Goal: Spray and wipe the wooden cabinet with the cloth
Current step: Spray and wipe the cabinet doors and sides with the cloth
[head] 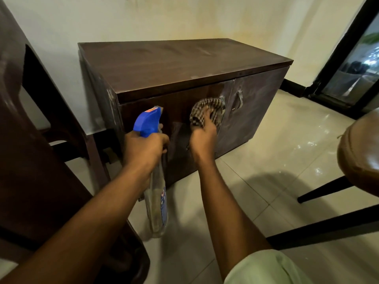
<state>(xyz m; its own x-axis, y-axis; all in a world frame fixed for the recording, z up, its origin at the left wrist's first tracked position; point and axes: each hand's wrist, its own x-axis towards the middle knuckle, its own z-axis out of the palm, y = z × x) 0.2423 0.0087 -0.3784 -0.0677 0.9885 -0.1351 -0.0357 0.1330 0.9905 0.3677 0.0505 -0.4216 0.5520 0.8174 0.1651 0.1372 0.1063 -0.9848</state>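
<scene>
A low dark wooden cabinet (pixel 174 64) with two front doors and metal handles stands against the wall. My right hand (pixel 203 133) presses a brown checked cloth (pixel 205 111) flat against the left door, just left of its handle. My left hand (pixel 143 148) grips the neck of a clear spray bottle (pixel 158 201) with a blue trigger head (pixel 146 121), held in front of the door's left part with the nozzle toward the cabinet.
A dark brown chair (pixel 30 130) stands close on the left. A brown padded stool with black legs (pixel 359 154) is at the right edge. Glossy pale floor tiles (pixel 276 150) lie in front of the cabinet. A dark-framed glass door (pixel 348 58) is at the far right.
</scene>
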